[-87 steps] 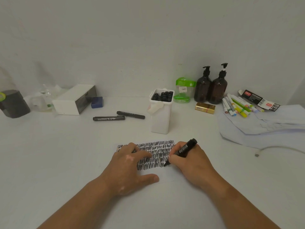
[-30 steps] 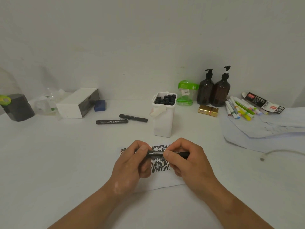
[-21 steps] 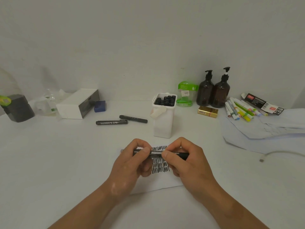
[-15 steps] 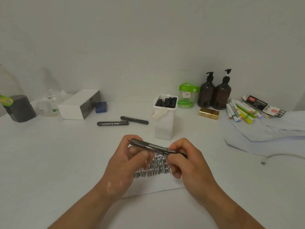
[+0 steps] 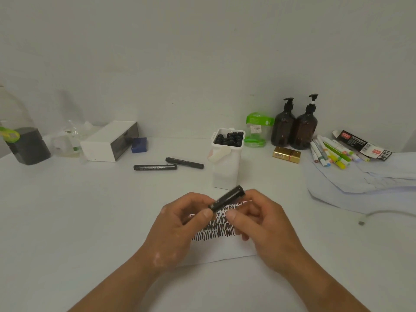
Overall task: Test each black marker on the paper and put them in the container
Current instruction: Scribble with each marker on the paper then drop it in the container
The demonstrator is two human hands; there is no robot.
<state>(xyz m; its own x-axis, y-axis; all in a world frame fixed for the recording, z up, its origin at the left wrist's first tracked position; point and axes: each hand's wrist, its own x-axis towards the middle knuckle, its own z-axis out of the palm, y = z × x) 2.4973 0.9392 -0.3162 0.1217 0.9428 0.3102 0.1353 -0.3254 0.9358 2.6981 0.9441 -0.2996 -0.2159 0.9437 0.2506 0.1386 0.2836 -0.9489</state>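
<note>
White table (image 5: 67,210): left hand (image 5: 177,230) pinches black marker (image 5: 227,197) over paper (image 5: 225,251); right hand (image 5: 263,226) curled beside, grip unclear.

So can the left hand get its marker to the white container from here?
Probably yes: the container stands just beyond the left hand, nothing lies between, and its top is open, though crowded with markers.

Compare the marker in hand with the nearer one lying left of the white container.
The held marker is lifted and tilted, pinched by the left hand; the lying marker rests flat on the table, untouched. The held marker is above the scribbled paper; the lying marker sits farther back-left. Both are black.
</note>
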